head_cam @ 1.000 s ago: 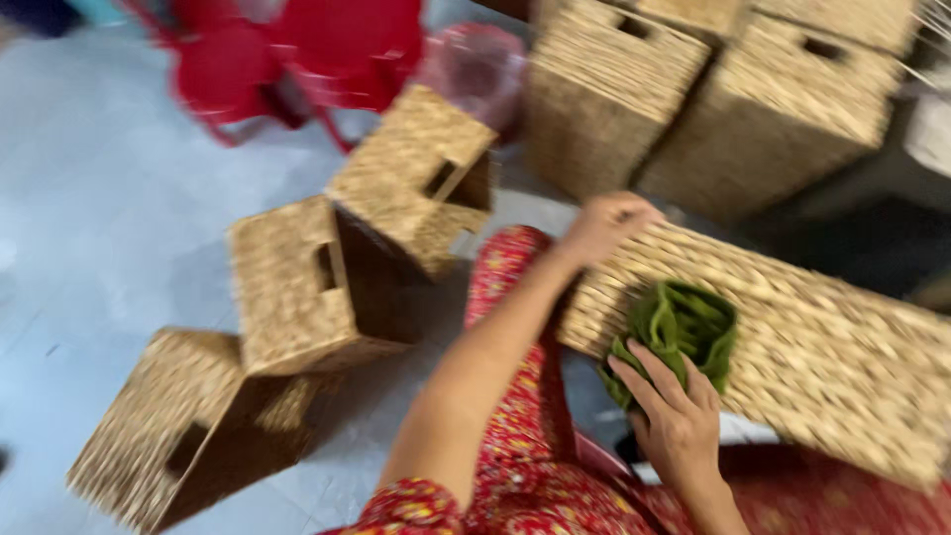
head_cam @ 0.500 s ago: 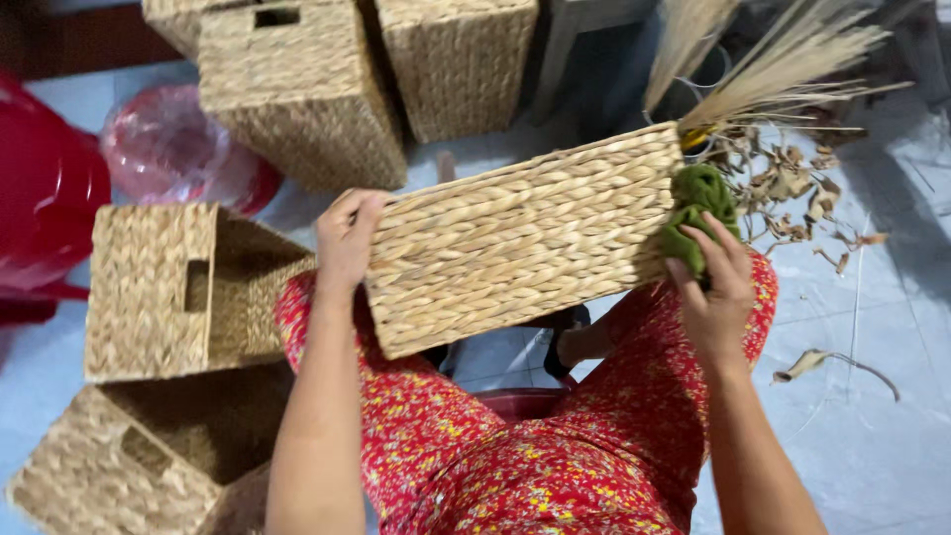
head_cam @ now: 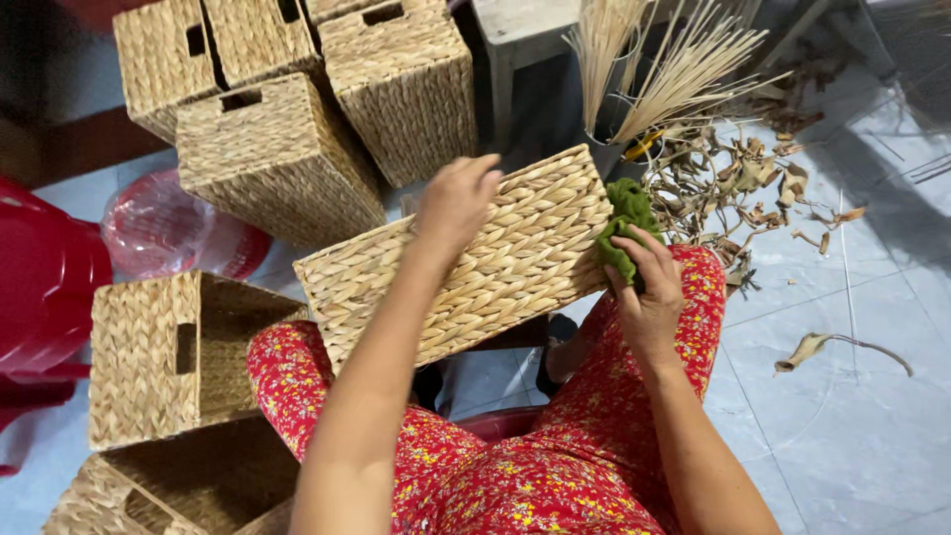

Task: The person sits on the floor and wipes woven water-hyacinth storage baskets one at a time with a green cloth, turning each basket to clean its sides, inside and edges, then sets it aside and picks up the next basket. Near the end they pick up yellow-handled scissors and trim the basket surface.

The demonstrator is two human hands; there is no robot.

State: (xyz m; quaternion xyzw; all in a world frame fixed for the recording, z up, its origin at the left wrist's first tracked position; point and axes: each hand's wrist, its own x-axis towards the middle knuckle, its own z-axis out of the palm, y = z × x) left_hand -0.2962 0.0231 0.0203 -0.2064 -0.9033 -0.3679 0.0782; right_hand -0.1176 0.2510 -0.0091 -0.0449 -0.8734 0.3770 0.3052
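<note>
Held basket: a rectangular woven basket (head_cam: 466,267) of pale plaited fibre lies tilted across the seated person's lap, one long side facing up, its right end higher than its left.
Left hand: the left hand (head_cam: 458,203) is clamped over the upper long edge of the held basket, fingers curled over the far side, forearm stretched across the weave.
Right hand: the right hand (head_cam: 649,297) grips a bunched green cloth (head_cam: 624,226) and presses it against the basket's right end.
Cloth: crumpled, dark green, touching the end corner of the weave; part of it is hidden under the fingers.
Lap: red floral trousers (head_cam: 535,476), knees spread beneath the basket.
Left of the person: an open woven basket (head_cam: 163,357) lies on its side, handle slot showing; another woven basket (head_cam: 188,485) sits below it at the frame's edge.
Behind: a stack of finished baskets (head_cam: 297,109) stands close together.
Far left: red plastic chair (head_cam: 45,287), and a clear plastic bag (head_cam: 158,228) just beside it.
Upper right: a bundle of pale dry stalks (head_cam: 654,59) stands upright; dried leaf scraps (head_cam: 743,188) litter the grey tiled floor (head_cam: 862,396).
</note>
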